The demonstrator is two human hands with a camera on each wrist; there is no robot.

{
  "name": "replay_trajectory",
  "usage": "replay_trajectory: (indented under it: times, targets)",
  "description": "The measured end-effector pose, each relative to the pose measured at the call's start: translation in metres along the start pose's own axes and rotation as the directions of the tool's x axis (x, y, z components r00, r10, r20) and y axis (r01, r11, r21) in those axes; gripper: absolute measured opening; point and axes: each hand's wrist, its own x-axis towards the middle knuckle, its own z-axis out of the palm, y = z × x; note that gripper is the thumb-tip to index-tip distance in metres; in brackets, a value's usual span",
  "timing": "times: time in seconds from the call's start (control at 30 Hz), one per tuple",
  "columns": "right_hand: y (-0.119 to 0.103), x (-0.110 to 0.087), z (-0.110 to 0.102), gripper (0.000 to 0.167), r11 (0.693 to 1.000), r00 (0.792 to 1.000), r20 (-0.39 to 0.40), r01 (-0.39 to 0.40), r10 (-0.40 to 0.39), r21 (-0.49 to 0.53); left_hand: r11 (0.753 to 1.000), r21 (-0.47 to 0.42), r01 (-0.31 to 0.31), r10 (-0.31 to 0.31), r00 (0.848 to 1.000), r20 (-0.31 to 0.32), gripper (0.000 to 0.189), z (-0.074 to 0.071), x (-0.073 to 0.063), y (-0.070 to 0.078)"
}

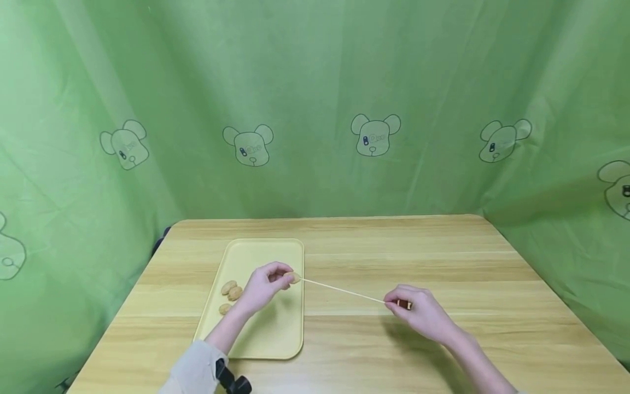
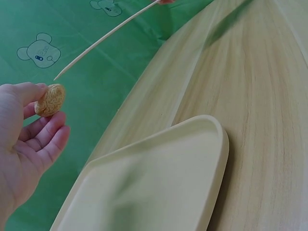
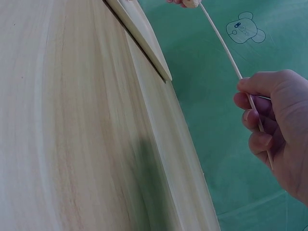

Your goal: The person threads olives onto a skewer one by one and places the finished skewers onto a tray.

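Note:
In the head view my left hand [image 1: 266, 287] is over a pale yellow tray [image 1: 275, 350]. Its thumb and fingers pinch a wrinkled tan ball [image 2: 50, 100]. My right hand [image 1: 418, 312], off to the right above the table, grips a thin wooden skewer [image 1: 342, 290] whose shaft runs across the palm [image 3: 260, 122]. The skewer's pointed end faces the ball; the left wrist view shows a small gap between them. A small dark brown piece with a gold edge [image 1: 404, 304] shows at the right hand; what it is stays unclear. Several similar tan balls [image 1: 235, 293] lie on the tray's left side.
The tray lies flat on a light wood-grain table [image 1: 394, 246]. A green curtain [image 1: 315, 65] printed with bear heads hangs behind and around it. A black strap with a camera [image 1: 231, 377] sits at the left wrist, over a light sleeve [image 1: 189, 369].

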Motion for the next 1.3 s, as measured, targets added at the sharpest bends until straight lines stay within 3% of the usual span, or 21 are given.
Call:
replay_trajectory:
  times: [0.2, 0.57, 0.83, 1.1, 1.3]
  targets:
    - [0.002, 0.000, 0.002, 0.021, 1.000, 1.000, 0.011, 0.009, -0.009, 0.005, 1.000, -0.022, 0.012, -0.011, 1.000, 0.013, 0.019, -0.001, 0.000, -0.003]
    - [0.000, 0.000, 0.003, 0.019, 1.000, 0.999, 0.034, -0.013, 0.013, 0.010, 0.998, -0.008, 0.058, -0.058, 0.998, -0.030, 0.017, 0.001, -0.001, 0.000]
    - [-0.001, 0.001, 0.006, 0.019, 1.000, 0.999, 0.036, -0.017, 0.017, 0.006, 0.998, 0.014, 0.057, -0.056, 0.997, -0.052, 0.016, 0.004, -0.001, 0.002]
    - [-0.004, 0.004, 0.008, 0.017, 1.000, 0.999, 0.036, -0.027, 0.027, -0.004, 0.997, -0.018, 0.077, -0.078, 0.994, -0.070, 0.017, 0.012, 0.011, -0.028]
    - [-0.003, 0.004, 0.012, 0.017, 1.000, 0.999, 0.045, -0.027, 0.027, 0.003, 0.987, -0.134, 0.092, -0.102, 0.992, -0.072, 0.018, 0.016, 0.013, -0.032]
